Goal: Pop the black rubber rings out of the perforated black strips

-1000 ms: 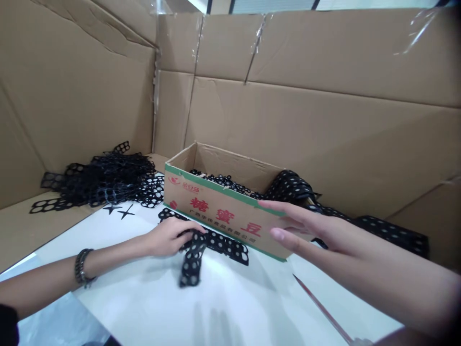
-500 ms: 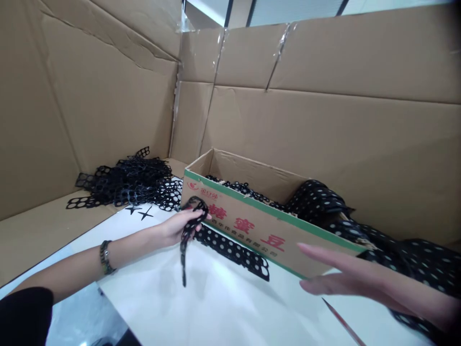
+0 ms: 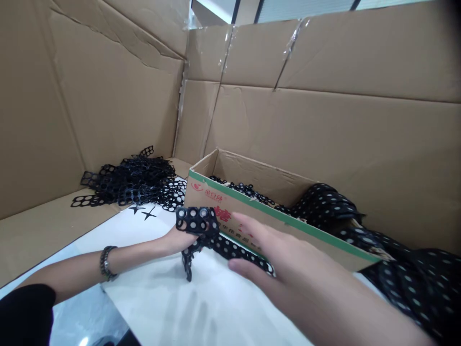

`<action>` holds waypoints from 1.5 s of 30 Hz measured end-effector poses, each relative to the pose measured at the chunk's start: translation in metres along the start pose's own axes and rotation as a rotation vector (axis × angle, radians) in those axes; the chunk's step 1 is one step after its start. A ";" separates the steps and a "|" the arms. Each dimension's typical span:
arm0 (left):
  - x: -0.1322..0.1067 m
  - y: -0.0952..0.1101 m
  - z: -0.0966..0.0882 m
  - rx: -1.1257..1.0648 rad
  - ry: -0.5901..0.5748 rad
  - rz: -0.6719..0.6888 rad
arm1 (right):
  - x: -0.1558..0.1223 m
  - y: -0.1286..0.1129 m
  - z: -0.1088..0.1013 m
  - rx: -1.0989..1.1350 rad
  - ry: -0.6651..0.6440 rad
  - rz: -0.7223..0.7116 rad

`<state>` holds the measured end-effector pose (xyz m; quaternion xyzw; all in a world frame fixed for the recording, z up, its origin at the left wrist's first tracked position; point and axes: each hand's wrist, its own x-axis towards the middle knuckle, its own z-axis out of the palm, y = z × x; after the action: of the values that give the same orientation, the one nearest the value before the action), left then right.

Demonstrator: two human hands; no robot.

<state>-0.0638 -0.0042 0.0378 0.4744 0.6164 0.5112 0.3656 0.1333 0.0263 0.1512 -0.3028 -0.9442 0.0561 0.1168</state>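
My left hand (image 3: 179,240), with a bracelet on its wrist, is closed on a black strip with round holes (image 3: 197,220). Part of the strip stands up above the fingers and a narrow tail hangs below them. My right hand (image 3: 268,254) is open, thumb and fingers apart, to the right of that strip and in front of the cardboard box. Another black perforated strip (image 3: 236,251) lies along the foot of the box, partly covered by my right hand.
The long cardboard box (image 3: 205,190) with green edging holds black perforated material. Lengths of black dotted sheet (image 3: 406,278) spill over its right end. A heap of black netted scraps (image 3: 133,180) sits at the left. Cardboard walls (image 3: 324,125) enclose the white tabletop (image 3: 194,317).
My right hand has moved left toward the strip. The held strip has turned so its holed face shows above my left hand. A thin pointed tool at lower right is out of sight.
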 end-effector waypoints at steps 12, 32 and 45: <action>0.000 -0.017 0.004 0.164 -0.262 0.245 | 0.025 0.008 0.074 0.074 0.124 -0.234; 0.007 0.014 -0.016 1.278 -0.495 0.465 | -0.034 0.051 0.142 0.470 0.223 0.345; 0.008 -0.012 0.005 1.041 -0.627 0.292 | -0.040 0.038 0.149 0.288 0.104 0.206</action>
<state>-0.0639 0.0049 0.0254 0.7972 0.5767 0.0250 0.1766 0.1486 0.0285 -0.0073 -0.3807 -0.8829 0.1869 0.2013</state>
